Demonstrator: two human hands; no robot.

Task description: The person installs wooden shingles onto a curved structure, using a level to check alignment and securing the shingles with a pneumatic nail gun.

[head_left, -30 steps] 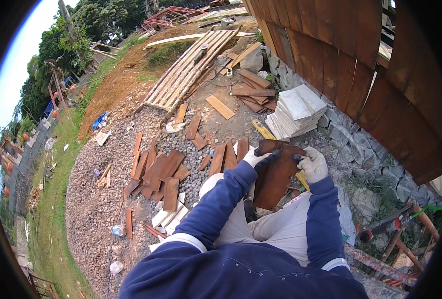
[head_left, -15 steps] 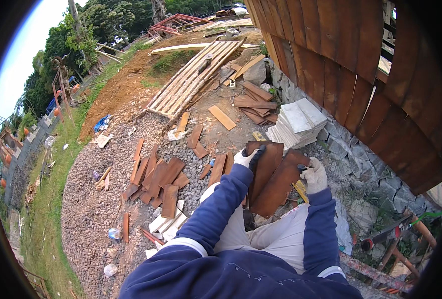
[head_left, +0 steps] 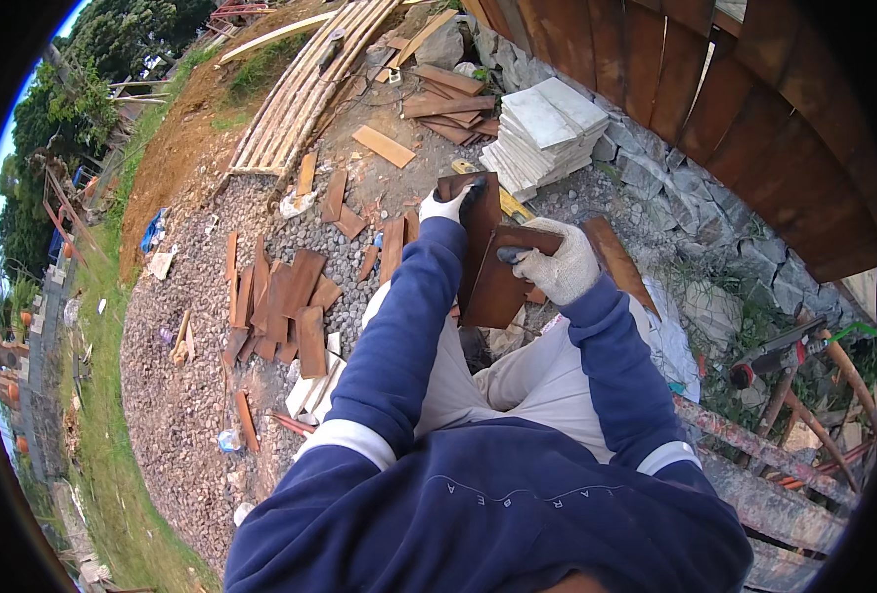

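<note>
In the head view, the gloved left hand (head_left: 447, 207) grasps the far edge of 1 dark brown board (head_left: 482, 211). The gloved right hand (head_left: 561, 269) pinches a 2nd brown board (head_left: 495, 295), just right of and overlapping the 1st, both above the lap. A 3rd board (head_left: 616, 261) leans near the right knee. Far right stands a stack of pale tiles (head_left: 549, 136); left, loose brown boards (head_left: 282, 298) lie on gravel (head_left: 183, 376).
</note>
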